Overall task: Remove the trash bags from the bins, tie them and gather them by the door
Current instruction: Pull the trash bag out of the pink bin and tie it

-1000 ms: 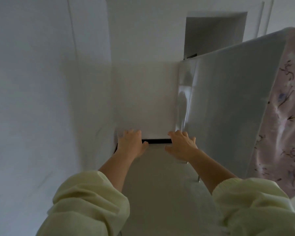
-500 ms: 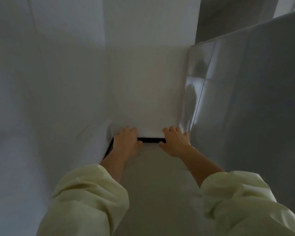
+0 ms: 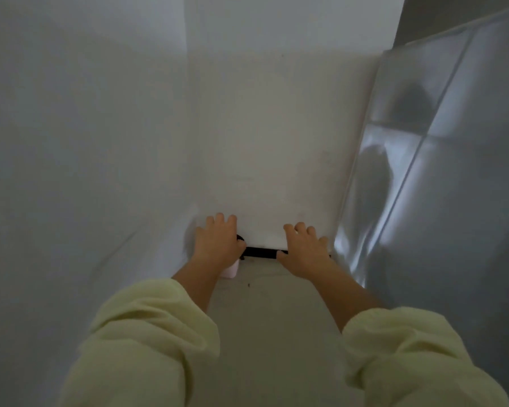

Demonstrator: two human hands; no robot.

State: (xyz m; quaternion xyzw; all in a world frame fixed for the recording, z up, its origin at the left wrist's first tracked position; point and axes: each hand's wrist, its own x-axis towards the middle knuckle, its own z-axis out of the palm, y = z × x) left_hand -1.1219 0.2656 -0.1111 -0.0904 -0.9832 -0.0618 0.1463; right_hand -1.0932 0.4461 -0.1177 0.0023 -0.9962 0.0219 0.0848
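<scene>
Both hands, left hand (image 3: 216, 244) and right hand (image 3: 304, 251), grip a black strip (image 3: 260, 253) between them (grip unclear).

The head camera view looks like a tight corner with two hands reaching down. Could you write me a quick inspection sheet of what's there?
Surface: pale grey floor, with a small dark speck near the hands.
Job's things: a black edge shows between the hands, likely a bin bag or bin rim; cannot tell which. A small pink thing sits under the left wrist.
Clutter: nothing seen.
Grippers: left hand and right hand are both down at the black edge, fingers spread; grip unclear.
Cables: nothing seen.
Surroundings: white walls ahead and left, a shiny grey panel on the right; pale yellow sleeves.
</scene>
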